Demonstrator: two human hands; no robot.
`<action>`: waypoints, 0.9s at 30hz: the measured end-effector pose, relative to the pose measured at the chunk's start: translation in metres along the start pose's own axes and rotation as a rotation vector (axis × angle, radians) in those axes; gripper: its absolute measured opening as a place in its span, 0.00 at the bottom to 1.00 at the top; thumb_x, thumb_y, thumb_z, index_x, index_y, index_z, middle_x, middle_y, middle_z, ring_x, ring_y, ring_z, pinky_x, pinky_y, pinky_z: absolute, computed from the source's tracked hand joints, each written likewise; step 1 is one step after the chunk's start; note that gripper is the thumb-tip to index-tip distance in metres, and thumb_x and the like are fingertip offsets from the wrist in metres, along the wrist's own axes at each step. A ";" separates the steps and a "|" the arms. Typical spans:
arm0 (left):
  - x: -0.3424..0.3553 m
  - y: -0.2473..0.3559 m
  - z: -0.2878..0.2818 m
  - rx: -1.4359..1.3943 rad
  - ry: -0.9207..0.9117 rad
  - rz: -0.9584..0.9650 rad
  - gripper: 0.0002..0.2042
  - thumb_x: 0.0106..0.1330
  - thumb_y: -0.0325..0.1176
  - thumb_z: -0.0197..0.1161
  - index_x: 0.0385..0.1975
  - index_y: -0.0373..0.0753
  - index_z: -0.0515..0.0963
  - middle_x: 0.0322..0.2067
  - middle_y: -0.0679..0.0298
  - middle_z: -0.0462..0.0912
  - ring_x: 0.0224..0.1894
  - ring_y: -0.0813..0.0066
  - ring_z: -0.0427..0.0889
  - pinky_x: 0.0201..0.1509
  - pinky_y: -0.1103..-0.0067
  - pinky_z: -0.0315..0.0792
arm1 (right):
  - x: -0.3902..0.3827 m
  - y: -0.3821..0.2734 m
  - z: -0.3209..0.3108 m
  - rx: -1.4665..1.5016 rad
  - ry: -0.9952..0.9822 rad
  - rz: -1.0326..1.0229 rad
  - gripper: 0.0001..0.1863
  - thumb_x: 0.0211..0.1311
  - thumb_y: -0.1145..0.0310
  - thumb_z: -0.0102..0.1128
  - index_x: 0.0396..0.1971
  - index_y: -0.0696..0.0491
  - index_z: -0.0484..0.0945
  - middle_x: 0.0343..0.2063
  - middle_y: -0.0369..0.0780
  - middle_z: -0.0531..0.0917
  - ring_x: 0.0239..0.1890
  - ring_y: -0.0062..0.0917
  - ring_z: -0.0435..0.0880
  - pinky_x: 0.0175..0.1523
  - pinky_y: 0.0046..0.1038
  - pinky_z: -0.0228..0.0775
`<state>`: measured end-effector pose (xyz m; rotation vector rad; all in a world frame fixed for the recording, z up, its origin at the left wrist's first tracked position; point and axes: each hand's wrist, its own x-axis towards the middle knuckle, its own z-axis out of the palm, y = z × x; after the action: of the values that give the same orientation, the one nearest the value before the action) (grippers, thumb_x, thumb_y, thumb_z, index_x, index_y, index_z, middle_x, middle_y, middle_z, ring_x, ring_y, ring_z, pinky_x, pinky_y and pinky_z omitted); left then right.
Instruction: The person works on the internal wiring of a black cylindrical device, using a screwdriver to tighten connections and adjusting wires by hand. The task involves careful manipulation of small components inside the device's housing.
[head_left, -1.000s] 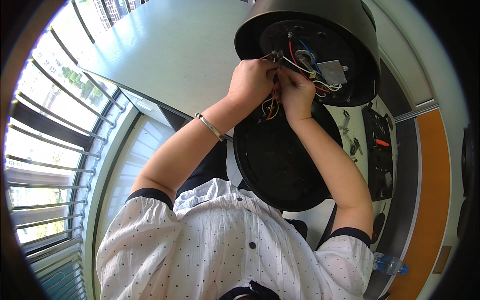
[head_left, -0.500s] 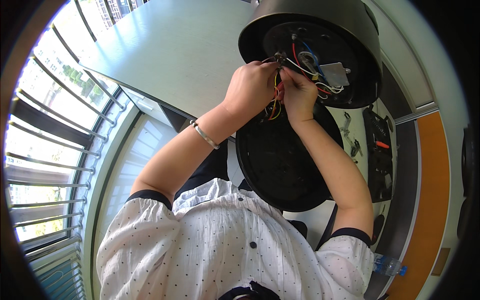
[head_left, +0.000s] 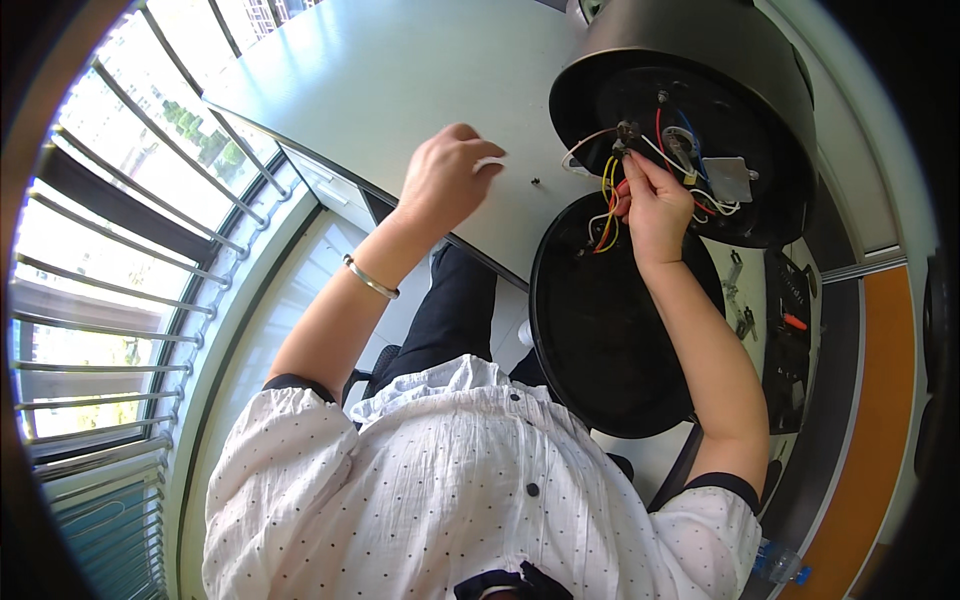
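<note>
A dark cylindrical appliance (head_left: 700, 50) lies on its side, its underside showing red, blue, white and yellow wires, a terminal block (head_left: 628, 135) and a metal plate (head_left: 728, 180). Its round black base cover (head_left: 610, 340) hangs below, joined by wires. My right hand (head_left: 655, 215) pinches the wiring at the terminal block; exactly what its fingertips grip is partly hidden. My left hand (head_left: 450, 180) is raised above the pale tabletop (head_left: 380, 80), away from the wires, fingers curved and apart from the thumb, with nothing visible in them. A small dark piece (head_left: 536, 182) sits on the tabletop.
A black tool case (head_left: 785, 360) with an orange-handled tool and loose metal parts lies at the right beside an orange panel (head_left: 880, 380). A plastic bottle (head_left: 780, 560) is low at the right. A barred window (head_left: 110, 300) runs along the left; my legs show below the tabletop.
My left hand has left the wiring and moved leftward, opening slightly. My right hand stays at the terminal block. Appliance, cover and right hand appear farther right in the picture.
</note>
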<state>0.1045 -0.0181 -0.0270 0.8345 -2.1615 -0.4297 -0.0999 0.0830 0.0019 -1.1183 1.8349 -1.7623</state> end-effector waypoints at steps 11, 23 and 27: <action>0.020 0.011 0.040 0.135 -0.239 0.217 0.05 0.54 0.25 0.59 0.29 0.35 0.81 0.29 0.57 0.76 0.37 0.58 0.75 0.42 0.70 0.70 | 0.002 0.001 -0.001 0.022 -0.003 -0.031 0.08 0.58 0.74 0.59 0.37 0.60 0.81 0.14 0.35 0.75 0.13 0.15 0.71 0.18 0.17 0.66; 0.012 0.066 0.014 -0.602 -0.012 0.089 0.04 0.52 0.20 0.63 0.28 0.31 0.80 0.31 0.58 0.80 0.25 0.72 0.81 0.30 0.79 0.76 | 0.010 0.025 -0.002 -0.123 0.045 -0.286 0.08 0.59 0.73 0.58 0.37 0.60 0.80 0.14 0.35 0.76 0.12 0.13 0.70 0.17 0.16 0.62; 0.025 0.077 0.036 -0.581 0.044 0.094 0.04 0.52 0.20 0.64 0.28 0.32 0.81 0.29 0.60 0.80 0.25 0.74 0.81 0.29 0.82 0.75 | 0.009 0.019 0.000 -0.073 0.046 -0.271 0.07 0.60 0.74 0.57 0.35 0.60 0.81 0.13 0.34 0.75 0.11 0.13 0.70 0.17 0.17 0.61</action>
<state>0.0320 0.0221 0.0041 0.4087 -1.8723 -0.9230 -0.1111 0.0750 -0.0143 -1.4239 1.8594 -1.8930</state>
